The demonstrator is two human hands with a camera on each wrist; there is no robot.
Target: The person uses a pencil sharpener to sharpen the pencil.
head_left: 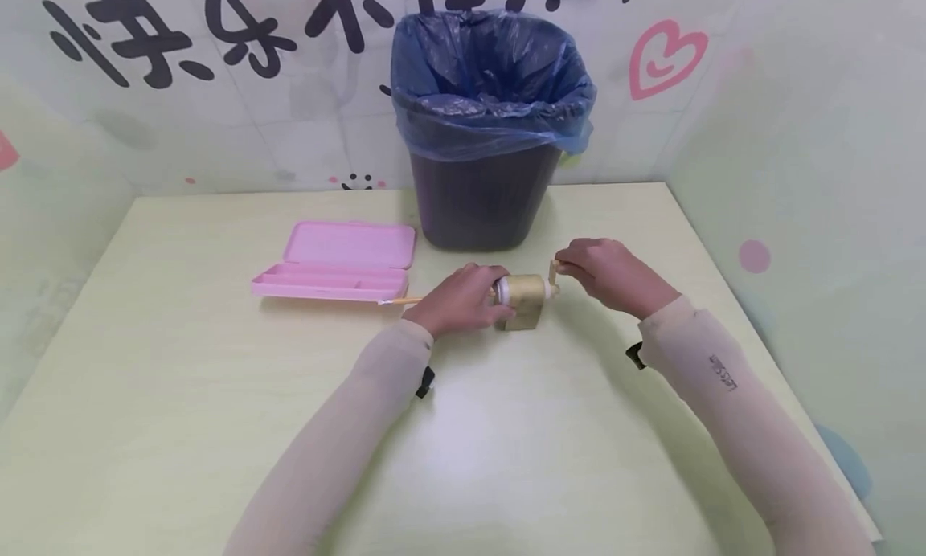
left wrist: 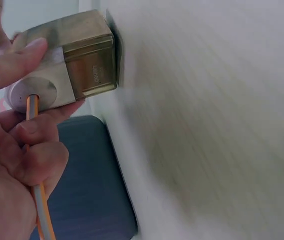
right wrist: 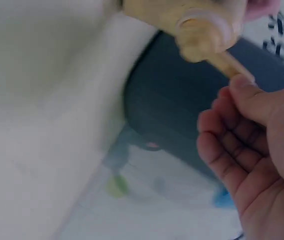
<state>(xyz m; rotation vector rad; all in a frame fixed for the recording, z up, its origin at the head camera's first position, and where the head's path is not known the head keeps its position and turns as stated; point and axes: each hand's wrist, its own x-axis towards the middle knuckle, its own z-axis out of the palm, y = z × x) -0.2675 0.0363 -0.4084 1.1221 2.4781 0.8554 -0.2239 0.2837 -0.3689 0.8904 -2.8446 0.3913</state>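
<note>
A gold, hand-cranked pencil sharpener (head_left: 526,303) stands on the table, its crank on the right side. My left hand (head_left: 466,299) grips the sharpener's left end, thumb and fingers around its round silver front. Out of the hole in that front comes a striped pencil (left wrist: 42,212), orange and grey, running along the palm past the curled fingers. In the head view the pencil's far end points left. My right hand (head_left: 604,271) pinches the crank handle (right wrist: 229,65) between thumb and fingers. The fingertip contact on the handle is partly hidden.
Left of the sharpener lies an open pink pencil case (head_left: 347,243), its lid tipped back. Behind stands a dark bin (head_left: 481,194) lined with a blue plastic bag (head_left: 492,130). Walls with printed lettering border the table (head_left: 448,459) at the back and sides.
</note>
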